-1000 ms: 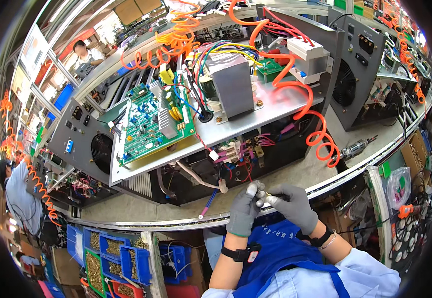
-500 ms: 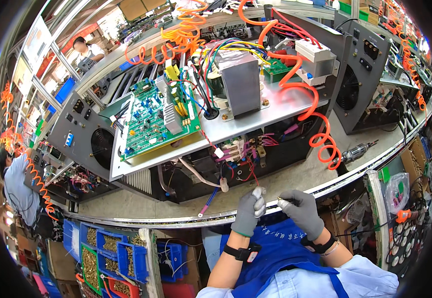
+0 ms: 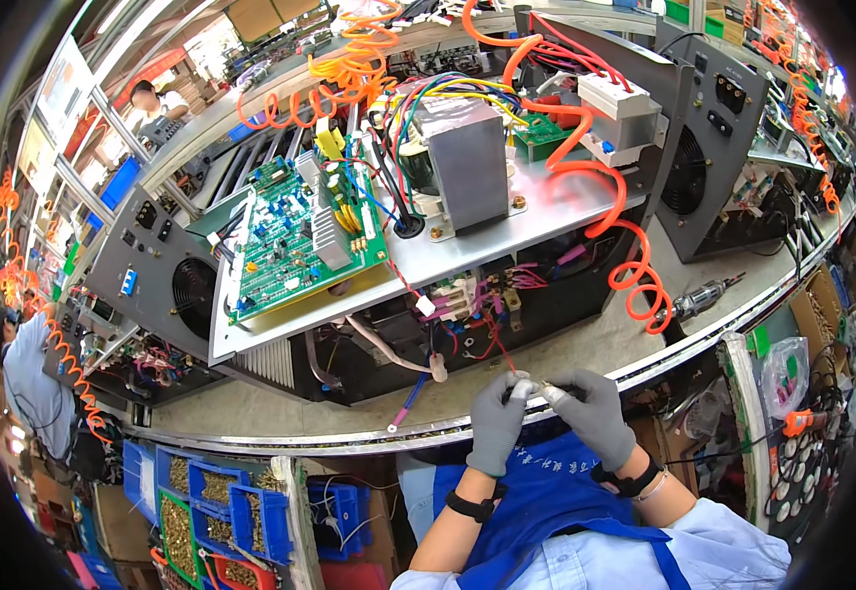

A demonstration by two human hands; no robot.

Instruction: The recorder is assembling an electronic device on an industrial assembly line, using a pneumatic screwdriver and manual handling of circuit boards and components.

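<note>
Red wire, thin, hangs out of the lower side of a dark equipment housing and reaches toward the person, its near end at the fingertips of the gray-gloved left hand, above the front edge of the bench; that hand is closed to a pinch, thumb against fingers, and appears to grip the wire's end; the right hand is likewise drawn to a narrow pinch, just beside the left, on a small brass-colored piece too small to identify; the wire looks light and limp, likely to bend freely and not very slippery in fabric gloves, though a hard tug could strain its far joint; the place to hold it seems to be close behind its free end; as for writing, the blue apron carries a line of pale characters, and the gray fan panel at right has small pale markings near its socket; no maker's label on the wire can be made out.
</note>
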